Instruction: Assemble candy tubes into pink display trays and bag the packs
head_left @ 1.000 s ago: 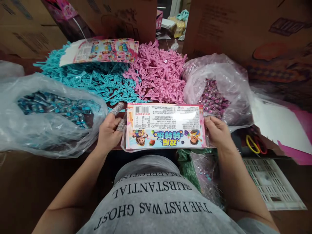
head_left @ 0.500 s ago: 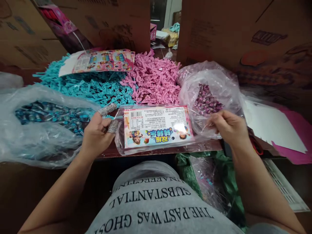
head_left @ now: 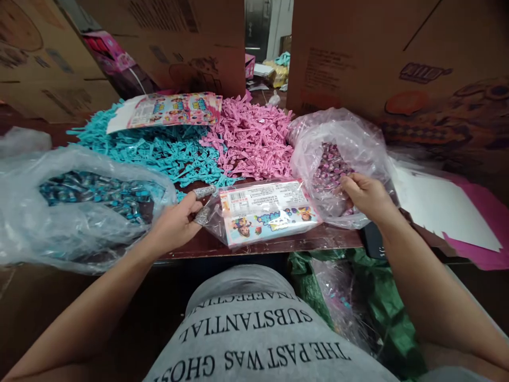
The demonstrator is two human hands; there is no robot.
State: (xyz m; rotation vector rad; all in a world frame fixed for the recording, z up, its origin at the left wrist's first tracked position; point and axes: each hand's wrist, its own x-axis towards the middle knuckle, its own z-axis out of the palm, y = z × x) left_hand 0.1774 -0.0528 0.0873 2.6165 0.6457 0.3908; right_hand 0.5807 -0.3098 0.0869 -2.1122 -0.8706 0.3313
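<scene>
My left hand (head_left: 175, 225) pinches the left end of the clear printed packet (head_left: 264, 212) between taped fingertips (head_left: 203, 192), forearm angled in from the lower left. The packet lies flat at the table's (head_left: 278, 245) near edge, straight before me. My right hand (head_left: 363, 196) reaches into the mouth of the bag of purple sweets (head_left: 338, 159); whether it grips any I cannot tell. Behind lie the blue sticks (head_left: 159, 151) and pink sticks (head_left: 254, 138).
</scene>
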